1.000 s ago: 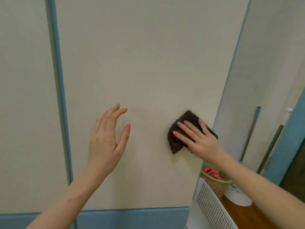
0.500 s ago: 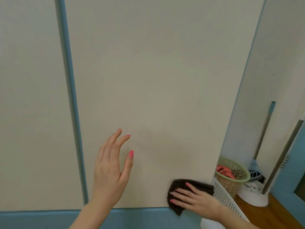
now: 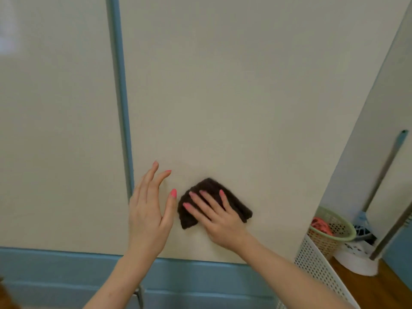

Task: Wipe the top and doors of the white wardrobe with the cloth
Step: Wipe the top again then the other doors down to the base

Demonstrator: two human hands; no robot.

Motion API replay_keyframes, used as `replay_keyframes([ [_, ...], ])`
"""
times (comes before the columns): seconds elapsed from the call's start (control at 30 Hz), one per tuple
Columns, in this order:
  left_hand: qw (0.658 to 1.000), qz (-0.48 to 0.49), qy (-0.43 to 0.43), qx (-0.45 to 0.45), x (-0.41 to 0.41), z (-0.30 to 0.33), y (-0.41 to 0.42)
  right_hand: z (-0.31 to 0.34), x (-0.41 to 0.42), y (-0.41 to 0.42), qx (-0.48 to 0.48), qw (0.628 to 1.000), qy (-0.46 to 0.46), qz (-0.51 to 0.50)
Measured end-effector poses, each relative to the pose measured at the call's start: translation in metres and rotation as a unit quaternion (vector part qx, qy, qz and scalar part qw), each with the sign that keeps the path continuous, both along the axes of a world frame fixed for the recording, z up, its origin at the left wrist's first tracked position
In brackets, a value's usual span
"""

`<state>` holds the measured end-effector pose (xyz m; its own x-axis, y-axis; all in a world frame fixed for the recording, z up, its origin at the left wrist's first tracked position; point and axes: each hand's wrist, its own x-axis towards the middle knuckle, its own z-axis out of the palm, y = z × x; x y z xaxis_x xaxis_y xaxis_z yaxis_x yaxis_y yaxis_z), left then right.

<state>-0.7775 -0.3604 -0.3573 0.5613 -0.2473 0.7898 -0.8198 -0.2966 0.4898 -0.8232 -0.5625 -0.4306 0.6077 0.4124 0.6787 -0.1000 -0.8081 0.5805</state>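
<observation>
Brown and fuzzy, the folded cloth [image 3: 214, 202] sits flat against the lower part of the right-hand wardrobe door [image 3: 234, 97], and the right hand [image 3: 219, 216] is spread over it, fingers straight, pressing it to the panel rather than gripping it. Over on the other side, the left hand [image 3: 149, 210] hovers just beside the cloth with its fingers relaxed and extended, holding nothing; whether its fingertips actually touch the door cannot be told from this angle. A blue strip [image 3: 120, 97] divides this door from the left door [image 3: 55, 119], and a blue band [image 3: 66, 264] runs along below both.

The step in hand looks like wiping the lower stretch of the right door. To do it well, the palm should keep even pressure across the whole cloth so no corner curls away, and the strokes should overlap, running out to the blue strip and down to the bottom edge where dust tends to gather. The free hand could steady the door if it gives under the push. Care is wanted near the right edge: a white perforated bin [image 3: 321, 270], a green basket [image 3: 334, 228] and a mop handle [image 3: 388, 168] stand close by there.
</observation>
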Motion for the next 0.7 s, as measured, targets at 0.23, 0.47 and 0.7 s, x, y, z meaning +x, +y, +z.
replay_keyframes([
  [0.23,0.999,0.037,0.013,-0.001,0.007,-0.002,0.030,-0.044,0.012,0.021,-0.170,0.972,0.160,0.027],
  [0.47,0.997,0.068,0.039,-0.015,0.019,-0.004,0.043,0.095,0.093,0.095,0.092,0.984,-0.134,0.070],
  [0.7,0.996,0.073,0.046,-0.030,0.021,-0.015,0.057,-0.024,0.086,0.097,-0.077,0.992,0.081,0.061],
])
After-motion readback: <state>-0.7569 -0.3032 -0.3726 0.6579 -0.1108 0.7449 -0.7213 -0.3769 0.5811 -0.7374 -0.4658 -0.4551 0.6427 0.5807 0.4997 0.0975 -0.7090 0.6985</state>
